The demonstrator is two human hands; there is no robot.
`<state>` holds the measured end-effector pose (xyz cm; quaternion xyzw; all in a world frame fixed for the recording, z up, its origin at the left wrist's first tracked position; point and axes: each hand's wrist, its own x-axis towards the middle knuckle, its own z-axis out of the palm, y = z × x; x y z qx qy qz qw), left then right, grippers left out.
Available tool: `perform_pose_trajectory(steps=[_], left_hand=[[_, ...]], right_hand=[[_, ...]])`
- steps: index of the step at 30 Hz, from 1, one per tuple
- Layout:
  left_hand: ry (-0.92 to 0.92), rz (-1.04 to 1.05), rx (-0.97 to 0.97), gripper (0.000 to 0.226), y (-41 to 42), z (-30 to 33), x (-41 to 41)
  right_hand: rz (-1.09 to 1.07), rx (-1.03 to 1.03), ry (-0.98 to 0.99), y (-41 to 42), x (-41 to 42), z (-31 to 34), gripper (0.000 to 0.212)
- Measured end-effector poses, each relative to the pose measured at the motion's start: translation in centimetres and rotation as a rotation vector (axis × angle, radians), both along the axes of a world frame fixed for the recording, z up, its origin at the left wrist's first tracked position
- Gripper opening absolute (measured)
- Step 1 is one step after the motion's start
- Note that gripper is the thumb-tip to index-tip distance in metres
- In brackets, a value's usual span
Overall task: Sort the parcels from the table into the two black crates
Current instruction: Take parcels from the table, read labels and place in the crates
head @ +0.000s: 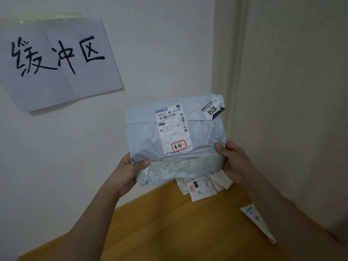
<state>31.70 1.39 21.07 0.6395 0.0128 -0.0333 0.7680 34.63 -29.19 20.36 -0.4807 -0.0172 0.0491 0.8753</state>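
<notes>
Gripping a pale blue-grey parcel [175, 140] at its lower corners, both hands held it upright above the far end of the yellow wooden table [169, 223] as I watched from the head camera. My left hand [130, 172] had its thumb curled across the front of the bag near the lower left corner, fingers hidden behind; my right hand [233, 159] pinched the lower right edge the same way, thumb in front. The parcel's white shipping label [173, 129] faced me, bearing barcodes and a red-bordered stamp, with a torn sticker [211, 109] reading 1014 at the upper right corner. Below the raised bag, a small white parcel [201, 187] lay on the table against the wall, and another white parcel [258, 221] lay near the table's right edge, partly hidden by my right forearm. On the white wall [160, 44] to the left hung a paper sign [56, 61] with three handwritten black characters.
</notes>
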Motion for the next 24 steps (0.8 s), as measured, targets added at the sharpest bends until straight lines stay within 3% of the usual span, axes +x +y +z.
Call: perform_pose_trajectory(steps=[7, 9, 12, 16, 21, 24], left_hand=[[0.022, 0.033, 0.019, 0.035, 1.3, -0.4, -1.0], [0.052, 0.050, 0.034, 0.033, 1.9, -0.9, -1.4], [0.121, 0.077, 0.069, 0.034, 2.9, -2.4, -2.2], [0.214, 0.069, 0.157, 0.038, 3.6, -5.0, -3.5], [0.307, 0.064, 0.174, 0.040, 3.6, -7.2, -5.4], [0.353, 0.071, 0.164, 0.056, 4.0, -7.3, -6.5]], right_hand=[[0.018, 0.006, 0.016, 1.5, -0.5, -0.3, 0.030], [-0.015, -0.082, 0.047, 2.2, -0.5, -0.9, 0.028], [-0.120, -0.420, 0.098, 3.2, -0.4, -2.3, 0.052], [-0.082, -0.515, 0.156, 5.2, -0.4, -4.8, 0.087], [0.051, -0.707, 0.169, 7.4, -1.1, -7.6, 0.080], [0.116, -0.733, 0.205, 7.8, -0.5, -9.3, 0.067]])
